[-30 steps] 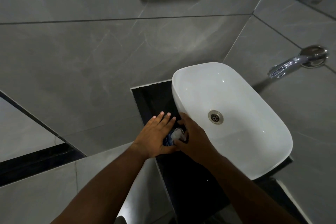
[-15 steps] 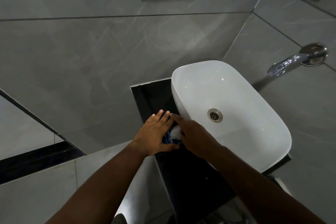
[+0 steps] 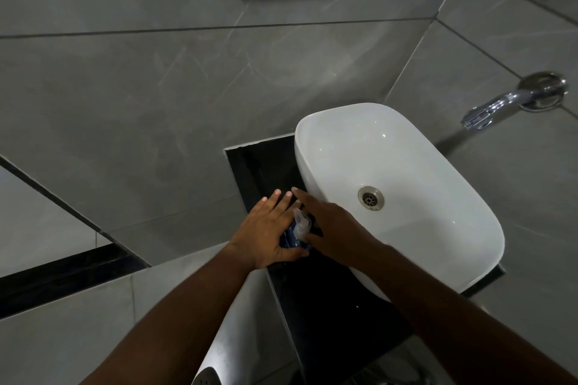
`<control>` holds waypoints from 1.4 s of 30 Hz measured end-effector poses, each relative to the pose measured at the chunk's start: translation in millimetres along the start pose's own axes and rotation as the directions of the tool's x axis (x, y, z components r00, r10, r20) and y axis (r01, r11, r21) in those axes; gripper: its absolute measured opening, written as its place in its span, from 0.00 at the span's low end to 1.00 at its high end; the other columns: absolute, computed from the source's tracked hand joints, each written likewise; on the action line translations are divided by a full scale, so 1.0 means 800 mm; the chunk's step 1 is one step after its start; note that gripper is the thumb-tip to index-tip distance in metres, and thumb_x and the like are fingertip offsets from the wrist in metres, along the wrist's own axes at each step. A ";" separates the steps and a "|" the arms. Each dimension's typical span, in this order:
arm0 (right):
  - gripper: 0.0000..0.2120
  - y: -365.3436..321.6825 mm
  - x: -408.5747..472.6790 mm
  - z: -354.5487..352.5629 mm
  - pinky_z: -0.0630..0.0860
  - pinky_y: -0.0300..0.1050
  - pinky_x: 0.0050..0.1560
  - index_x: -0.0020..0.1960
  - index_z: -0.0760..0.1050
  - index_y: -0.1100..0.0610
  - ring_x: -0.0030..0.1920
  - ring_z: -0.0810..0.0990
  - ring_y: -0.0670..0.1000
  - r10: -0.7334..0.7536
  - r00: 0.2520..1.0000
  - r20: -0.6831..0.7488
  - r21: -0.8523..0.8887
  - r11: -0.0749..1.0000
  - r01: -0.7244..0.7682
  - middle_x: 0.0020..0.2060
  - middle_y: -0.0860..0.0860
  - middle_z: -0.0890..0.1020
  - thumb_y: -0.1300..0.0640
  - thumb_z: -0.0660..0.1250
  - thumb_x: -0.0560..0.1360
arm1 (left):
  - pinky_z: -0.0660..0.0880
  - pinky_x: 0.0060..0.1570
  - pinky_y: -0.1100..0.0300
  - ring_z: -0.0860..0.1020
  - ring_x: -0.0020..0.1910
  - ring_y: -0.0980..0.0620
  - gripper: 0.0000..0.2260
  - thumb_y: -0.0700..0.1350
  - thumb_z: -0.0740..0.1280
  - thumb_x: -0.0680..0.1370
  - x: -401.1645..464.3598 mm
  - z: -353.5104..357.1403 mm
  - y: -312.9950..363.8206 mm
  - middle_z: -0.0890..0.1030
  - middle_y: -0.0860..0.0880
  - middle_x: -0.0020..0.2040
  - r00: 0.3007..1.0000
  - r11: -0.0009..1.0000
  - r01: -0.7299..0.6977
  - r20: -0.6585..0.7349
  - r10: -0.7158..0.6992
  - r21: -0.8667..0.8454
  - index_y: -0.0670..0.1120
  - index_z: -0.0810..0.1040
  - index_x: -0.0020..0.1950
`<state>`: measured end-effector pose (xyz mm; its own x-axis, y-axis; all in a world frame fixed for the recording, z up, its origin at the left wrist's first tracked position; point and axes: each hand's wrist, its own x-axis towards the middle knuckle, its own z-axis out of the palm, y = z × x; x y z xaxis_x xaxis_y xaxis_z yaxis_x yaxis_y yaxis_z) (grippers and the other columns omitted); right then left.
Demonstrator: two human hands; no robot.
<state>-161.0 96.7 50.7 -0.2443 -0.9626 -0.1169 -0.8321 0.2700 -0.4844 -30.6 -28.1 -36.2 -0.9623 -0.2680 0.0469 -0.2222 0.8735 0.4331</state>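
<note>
A blue soap bottle [image 3: 295,242] with a clear pump head [image 3: 301,224] stands on the black counter [image 3: 328,306], just left of the white basin [image 3: 438,228]. My left hand [image 3: 269,233] lies against the bottle's left side with straight fingers, its thumb running along the bottle's near side. My right hand [image 3: 336,228] touches the bottle's right side, index finger stretched forward past the pump. Its other fingers are hidden. The bottle's lower part is covered by both hands.
A chrome tap [image 3: 513,101] juts from the grey tiled wall at the right, above the basin. The basin's drain [image 3: 371,197] is open. A white rounded object [image 3: 225,347] sits below the counter's left edge.
My right hand came off the pump head and slid to the right, so the clear pump shows again. Its index finger straightened. My left hand stayed beside the bottle.
</note>
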 end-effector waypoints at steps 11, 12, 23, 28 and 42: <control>0.40 -0.001 0.003 0.008 0.72 0.48 0.63 0.74 0.48 0.44 0.59 0.78 0.53 0.064 0.998 0.018 0.031 0.997 -0.065 0.64 0.54 0.76 0.51 0.71 0.73 | 0.41 0.76 0.49 0.39 0.78 0.49 0.45 0.75 0.56 0.72 0.000 0.001 0.000 0.45 0.48 0.81 1.000 1.000 0.015 0.015 -0.014 -0.003 0.52 0.43 0.80; 0.39 -0.002 0.003 0.008 0.73 0.50 0.63 0.73 0.48 0.44 0.59 0.78 0.54 0.076 0.997 0.007 0.041 0.996 -0.077 0.64 0.54 0.76 0.50 0.71 0.72 | 0.40 0.76 0.49 0.39 0.78 0.49 0.45 0.75 0.55 0.73 0.000 0.001 0.000 0.45 0.48 0.81 1.000 1.000 0.017 0.019 -0.017 -0.003 0.52 0.43 0.80; 0.47 -0.011 0.006 0.002 0.78 0.46 0.53 0.74 0.41 0.43 0.45 0.82 0.49 0.069 0.996 -0.054 0.084 0.994 -0.064 0.55 0.56 0.82 0.52 0.73 0.71 | 0.40 0.75 0.50 0.39 0.78 0.49 0.46 0.76 0.55 0.72 0.000 0.001 -0.001 0.45 0.47 0.80 1.000 1.000 0.010 0.019 -0.010 0.015 0.51 0.44 0.80; 0.50 -0.009 -0.004 0.002 0.60 0.31 0.58 0.75 0.37 0.49 0.59 0.78 0.52 -0.009 0.999 -0.048 0.062 0.998 0.012 0.65 0.57 0.75 0.55 0.73 0.71 | 0.41 0.76 0.49 0.38 0.78 0.50 0.46 0.76 0.54 0.72 0.000 0.004 -0.002 0.43 0.48 0.80 1.000 1.000 0.016 0.015 -0.016 0.004 0.52 0.43 0.80; 0.42 -0.017 -0.005 0.006 0.71 0.55 0.66 0.75 0.47 0.47 0.64 0.75 0.56 0.149 0.987 -0.053 0.189 0.972 -0.136 0.68 0.56 0.71 0.56 0.72 0.72 | 0.36 0.74 0.53 0.37 0.77 0.50 0.46 0.77 0.54 0.71 0.005 0.002 0.002 0.44 0.47 0.80 1.000 0.997 0.014 0.017 -0.016 0.076 0.52 0.46 0.80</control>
<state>-146.3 96.7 53.9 -0.3915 -0.9092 -0.1415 -0.6816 0.3899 -0.6192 -35.3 -27.1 -36.4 -0.9612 -0.2749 0.0250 -0.2474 0.8981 0.3636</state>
